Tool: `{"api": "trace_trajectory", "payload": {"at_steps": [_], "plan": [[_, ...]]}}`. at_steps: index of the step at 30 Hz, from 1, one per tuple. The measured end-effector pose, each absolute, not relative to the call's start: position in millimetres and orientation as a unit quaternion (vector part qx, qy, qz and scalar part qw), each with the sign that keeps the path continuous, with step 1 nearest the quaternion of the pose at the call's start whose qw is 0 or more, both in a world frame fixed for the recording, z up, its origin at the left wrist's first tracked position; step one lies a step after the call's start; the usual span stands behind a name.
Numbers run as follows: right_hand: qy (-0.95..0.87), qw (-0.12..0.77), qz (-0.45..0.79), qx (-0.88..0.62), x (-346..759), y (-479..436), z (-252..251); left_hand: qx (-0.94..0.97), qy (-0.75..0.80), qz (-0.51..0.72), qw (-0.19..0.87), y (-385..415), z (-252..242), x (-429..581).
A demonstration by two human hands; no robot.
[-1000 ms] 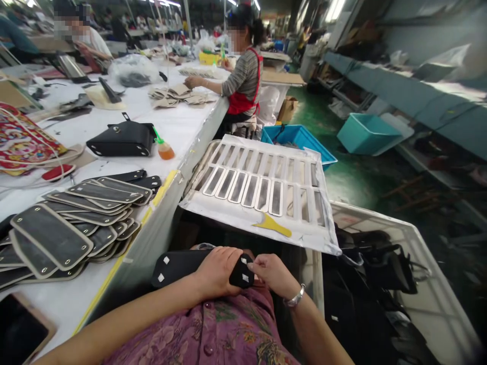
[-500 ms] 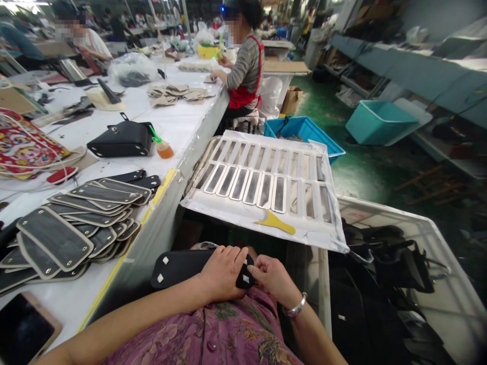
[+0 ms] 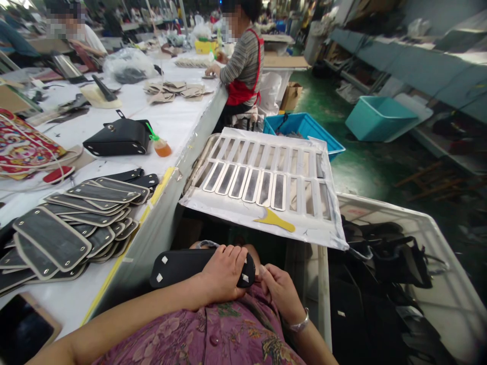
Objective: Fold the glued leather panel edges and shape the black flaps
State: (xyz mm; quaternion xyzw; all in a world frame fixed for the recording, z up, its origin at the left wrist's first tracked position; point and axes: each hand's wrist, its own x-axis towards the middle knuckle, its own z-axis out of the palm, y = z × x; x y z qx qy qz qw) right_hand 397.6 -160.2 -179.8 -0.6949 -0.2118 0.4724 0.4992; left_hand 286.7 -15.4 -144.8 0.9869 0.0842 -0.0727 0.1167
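Note:
A long black bag with rounded ends lies across my lap. Its flat bottom faces up, with small white squares near the corners. My left hand is wrapped over the bag toward its right end, gripping it. Just beyond that end is my right hand, its thumb and finger pinched together. Whatever is in that pinch, if anything, is too small to make out. Past the bag, a white slotted board holds several narrow pale-edged strips and a yellow forked piece.
Dark pale-edged panels lie piled on the white table at left, near a phone, a black bag and a small bottle. A crate of black bags stands at right. A person in a red apron sits ahead.
My right hand has drawn slightly right and down, off the bag's end. My left hand keeps its grip, and the bag stays nearly still.

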Motion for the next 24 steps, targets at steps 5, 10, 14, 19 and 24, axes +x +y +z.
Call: {"api": "trace_trajectory", "payload": {"at_steps": [5, 10, 14, 19, 24], "plan": [[-0.297, 0.403, 0.388, -0.774, 390.9, -151.3, -170.4, 0.982, 0.096, -0.051, 0.153, -13.5, -149.2, 284.6], [-0.289, 0.357, 0.435, -0.775, 395.0, -147.3, -175.3, 0.976, 0.117, -0.011, 0.182, -11.5, -152.7, 284.7], [-0.308, 0.342, 0.426, -0.779, 402.6, -138.5, -176.4, 0.975, 0.124, -0.036, 0.182, -7.7, -146.6, 290.2], [-0.363, 0.262, 0.388, -0.805, 408.4, -134.9, -171.2, 0.975, 0.126, -0.059, 0.172, -8.7, -141.3, 291.9], [-0.472, 0.237, 0.209, -0.823, 419.7, -135.5, -173.9, 0.966, 0.092, 0.004, 0.242, 11.1, -128.7, 258.4]]}}
